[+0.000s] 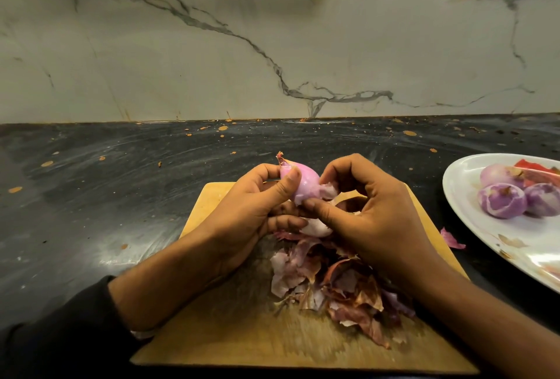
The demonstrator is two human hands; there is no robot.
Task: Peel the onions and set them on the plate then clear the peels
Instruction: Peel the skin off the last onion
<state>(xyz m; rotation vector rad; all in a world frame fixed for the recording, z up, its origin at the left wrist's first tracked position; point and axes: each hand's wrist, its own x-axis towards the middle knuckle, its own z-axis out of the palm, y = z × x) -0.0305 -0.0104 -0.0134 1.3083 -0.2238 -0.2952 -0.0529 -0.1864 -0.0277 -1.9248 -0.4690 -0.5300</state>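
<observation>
While a pale marble wall [212, 54] rises along its far edge, the dark, speckled surface [91, 196] carries everything else. Against the near edge, about midway along, lies a wooden cutting board [230, 330], and at the right edge sits a white plate [497, 245], partly cut off by the frame. On the board's near right part lies a heap of dry purple-brown peels [339, 281]. Above the board's far half the left hand [242, 215] grasps a half-peeled pink onion [298, 183], thumb laid across it and fingers curled beneath, its pointed tip toward the far edge. The right hand [372, 215] meets it from the right, thumb and forefinger pinching a loose flap of skin [328, 192] at the onion's lower end. On the plate's far part rest three peeled onions [501, 199], touching one another, with something red [533, 168] behind them. One stray peel [451, 239] lies on the surface between board and plate.
</observation>
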